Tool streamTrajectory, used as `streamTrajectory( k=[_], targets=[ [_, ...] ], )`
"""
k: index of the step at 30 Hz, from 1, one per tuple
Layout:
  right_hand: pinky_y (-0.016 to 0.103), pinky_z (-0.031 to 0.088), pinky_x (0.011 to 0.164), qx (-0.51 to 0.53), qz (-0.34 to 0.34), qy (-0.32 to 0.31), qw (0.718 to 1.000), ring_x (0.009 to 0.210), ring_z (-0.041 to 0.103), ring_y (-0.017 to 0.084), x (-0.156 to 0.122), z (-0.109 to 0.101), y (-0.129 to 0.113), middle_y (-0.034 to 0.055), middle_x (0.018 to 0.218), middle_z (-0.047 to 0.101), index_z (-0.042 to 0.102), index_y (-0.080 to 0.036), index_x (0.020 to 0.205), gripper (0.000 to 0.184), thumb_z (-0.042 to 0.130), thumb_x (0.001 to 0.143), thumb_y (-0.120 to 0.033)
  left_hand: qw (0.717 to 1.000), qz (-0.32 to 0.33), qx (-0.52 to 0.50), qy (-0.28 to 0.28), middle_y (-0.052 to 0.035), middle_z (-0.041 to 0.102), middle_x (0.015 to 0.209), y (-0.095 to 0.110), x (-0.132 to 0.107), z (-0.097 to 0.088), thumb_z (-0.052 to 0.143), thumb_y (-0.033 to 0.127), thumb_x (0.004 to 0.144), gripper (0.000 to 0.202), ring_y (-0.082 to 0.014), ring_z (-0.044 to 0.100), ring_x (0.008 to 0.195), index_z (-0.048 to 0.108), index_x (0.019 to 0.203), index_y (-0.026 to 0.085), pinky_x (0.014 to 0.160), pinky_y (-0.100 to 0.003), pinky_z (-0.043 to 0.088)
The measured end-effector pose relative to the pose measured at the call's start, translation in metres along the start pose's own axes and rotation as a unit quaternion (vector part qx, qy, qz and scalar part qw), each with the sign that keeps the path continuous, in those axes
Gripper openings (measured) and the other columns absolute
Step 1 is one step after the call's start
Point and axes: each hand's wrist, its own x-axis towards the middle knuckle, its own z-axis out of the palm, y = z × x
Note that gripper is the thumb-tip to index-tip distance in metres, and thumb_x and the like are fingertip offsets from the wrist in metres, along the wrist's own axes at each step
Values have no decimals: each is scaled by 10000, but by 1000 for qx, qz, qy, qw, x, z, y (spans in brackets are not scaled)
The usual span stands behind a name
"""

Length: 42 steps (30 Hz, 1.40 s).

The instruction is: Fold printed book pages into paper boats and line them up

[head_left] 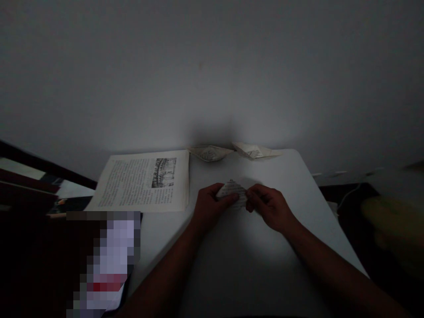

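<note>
Between my two hands, just above the white table, is a small folded piece of printed paper with a pointed top. My left hand grips its left side, the thumb lying across the front. At the paper's right corner, my right hand pinches the edge between thumb and curled fingers. Behind them, along the wall, sit two folded paper boats, a left paper boat and a right paper boat. The light is dim, so the folds of the held paper are hard to make out.
A stack of printed pages with a picture lies at the table's left. Nearer me is a phone-like device, its screen blurred out. The white table meets a grey wall. Beyond its right edge is a dim yellowish shape.
</note>
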Motion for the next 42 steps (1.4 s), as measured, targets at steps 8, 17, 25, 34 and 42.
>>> streamTrajectory(
  k=[8, 17, 25, 34, 42],
  targets=[
    [241, 450, 560, -14, -5, -13, 1000, 553, 561, 121, 0, 0, -1, 2, 588, 599, 583, -185, 714, 334, 467, 917, -423, 1000, -2, -7, -24, -43, 696, 693, -3, 0, -1, 685, 444, 735, 357, -141, 610, 585, 721, 830, 102, 577, -242, 465],
    [228, 431, 552, -130, -61, -34, 989, 535, 557, 109, 1, -1, -6, -9, 593, 607, 583, -196, 702, 305, 482, 915, -390, 996, -40, -76, -13, -19, 657, 628, -3, -1, 0, 715, 429, 698, 332, -119, 566, 527, 714, 776, 106, 522, -219, 425],
    [231, 445, 506, -27, -40, 43, 998, 528, 570, 121, -3, 1, -1, 7, 586, 614, 610, -189, 704, 298, 524, 890, -404, 992, -14, -99, -73, -60, 695, 712, -2, -3, 1, 787, 342, 632, 285, -153, 619, 614, 719, 773, 104, 623, -264, 489],
    [240, 421, 543, 7, -48, -3, 999, 558, 547, 113, -1, 1, -4, -2, 600, 583, 605, -174, 680, 318, 501, 905, -373, 994, 51, -56, -80, -16, 633, 598, 0, -6, 7, 693, 307, 766, 221, -110, 578, 575, 668, 644, 124, 591, -226, 459],
    [233, 390, 555, -62, -65, -23, 996, 570, 519, 104, -1, -1, -2, -11, 620, 557, 580, -170, 707, 309, 476, 919, -369, 988, 25, -84, -124, 0, 578, 546, 2, -7, 5, 731, 291, 706, 213, -82, 500, 479, 650, 637, 107, 455, -194, 399]
  ],
)
